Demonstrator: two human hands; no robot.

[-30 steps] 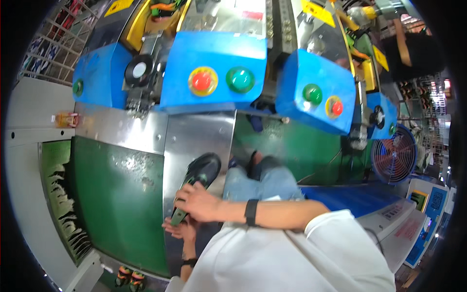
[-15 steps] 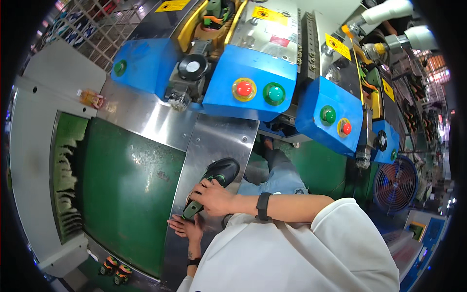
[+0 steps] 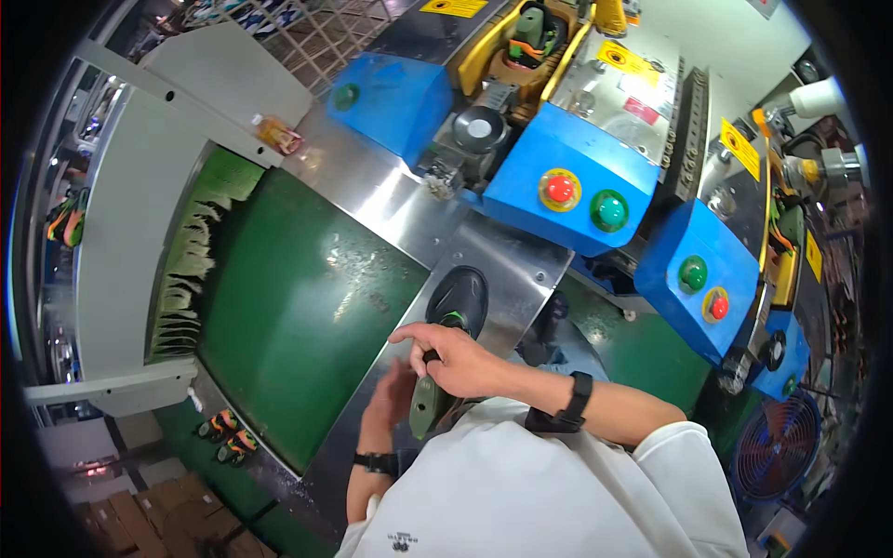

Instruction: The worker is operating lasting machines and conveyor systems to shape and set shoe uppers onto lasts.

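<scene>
A black shoe (image 3: 459,299) with a green shoe last (image 3: 425,409) inside it lies on the steel ledge, its toe pointing away from me. My right hand (image 3: 456,361) is over the shoe's opening, fingers bent around the upper and the index finger reaching left. A small dark piece shows at the curled fingers; I cannot make out what it is. Close by on the left, my left hand (image 3: 391,395) is smeared by motion beside the last. Whether it touches the shoe does not show.
A green conveyor belt (image 3: 298,307) runs left of the steel ledge (image 3: 502,251). Ahead stand blue machine housings (image 3: 567,177) with red and green buttons. A bottle (image 3: 277,135) lies at the far left, a pair of shoes (image 3: 226,437) at lower left, and a fan (image 3: 777,446) stands right.
The view has turned and shifted. My left hand, earlier spread by the end of the last, has moved up along the shoe's left side. My right hand's index finger now sticks out leftward.
</scene>
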